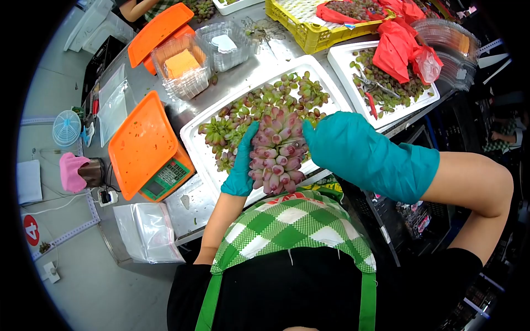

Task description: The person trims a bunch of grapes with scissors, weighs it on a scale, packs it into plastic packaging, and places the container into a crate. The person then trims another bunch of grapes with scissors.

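A large cluster of pink-purple succulents (279,151) is held up in front of my apron, above the near edge of a white tray (190,135). My left hand (243,163), in a teal glove, grips the cluster along its left side. My right hand (337,140), gloved the same way, is curled at the cluster's right side with its tip against the leaves; most of its fingers are hidden beneath the hand. Behind the cluster, several green and reddish succulents (276,91) lie in the tray.
An orange-topped scale (141,146) stands left, near clear plastic boxes (179,66) and plastic bags (146,231). At right, a second white tray (339,52) bears small succulents, scissors (378,85) and a red bag (395,49). A yellow crate (309,38) is at the back.
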A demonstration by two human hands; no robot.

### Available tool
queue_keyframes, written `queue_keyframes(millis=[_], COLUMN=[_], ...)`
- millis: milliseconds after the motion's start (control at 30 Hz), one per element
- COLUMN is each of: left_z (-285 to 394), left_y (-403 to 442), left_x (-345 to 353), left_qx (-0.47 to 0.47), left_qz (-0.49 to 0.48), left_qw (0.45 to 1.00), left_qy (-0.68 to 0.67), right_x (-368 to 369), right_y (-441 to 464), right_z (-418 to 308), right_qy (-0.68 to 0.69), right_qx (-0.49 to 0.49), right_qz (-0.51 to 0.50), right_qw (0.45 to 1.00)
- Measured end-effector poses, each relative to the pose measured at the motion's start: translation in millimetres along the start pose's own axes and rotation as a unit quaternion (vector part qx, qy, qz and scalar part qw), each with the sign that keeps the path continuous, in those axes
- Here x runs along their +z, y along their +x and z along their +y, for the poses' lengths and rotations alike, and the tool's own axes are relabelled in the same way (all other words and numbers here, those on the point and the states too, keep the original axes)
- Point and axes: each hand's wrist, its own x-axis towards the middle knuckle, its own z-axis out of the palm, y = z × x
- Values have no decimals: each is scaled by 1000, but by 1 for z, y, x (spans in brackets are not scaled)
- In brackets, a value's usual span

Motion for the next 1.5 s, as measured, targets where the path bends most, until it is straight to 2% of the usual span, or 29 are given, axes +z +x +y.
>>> queue_keyframes(millis=[33, 133, 233, 500, 700, 900, 1100, 1200, 1233, 1333, 1433, 1500], left_z=[0, 0, -1, 1, -2, 0, 3, 3, 3, 1, -1, -2], left_y=[0, 4, 2, -1, 1, 0, -1, -1, -1, 1, 3, 5], left_x=[0, -12, -3, -4, -9, 0, -4, -5, -5, -6, -5, -11], left_qx=[-6, -52, 15, 23, 15, 7, -20, -17, -14, -1, 27, 20], left_qz=[-16, -157, 44, 44, 37, 14, -36, -42, -45, -25, 44, 41], left_qw=[1000, 966, 999, 998, 999, 1000, 998, 998, 998, 999, 998, 998], left_qy=[-17, -197, 17, 25, 0, 14, -54, -48, -44, -27, 48, 41], right_x=[-1, -3, -4, -4, 5, -5, 0, 2, 2, -10, -20, -7], right_y=[0, -2, -2, -2, 5, 4, 5, 3, 4, 8, 9, 4], right_z=[1, -2, -3, -7, -9, -6, -6, -10, -9, -3, -1, -2], right_qy=[9, -15, -29, -52, 1, -75, -43, -141, -115, -56, -40, -45], right_qx=[5, 14, 31, 45, 55, 19, 42, 27, 20, 4, 4, 9], right_qz=[2, -7, -12, -20, -12, -31, -13, -43, -41, -55, -79, -46], right_qw=[1000, 1000, 999, 997, 998, 997, 998, 989, 992, 997, 996, 998])
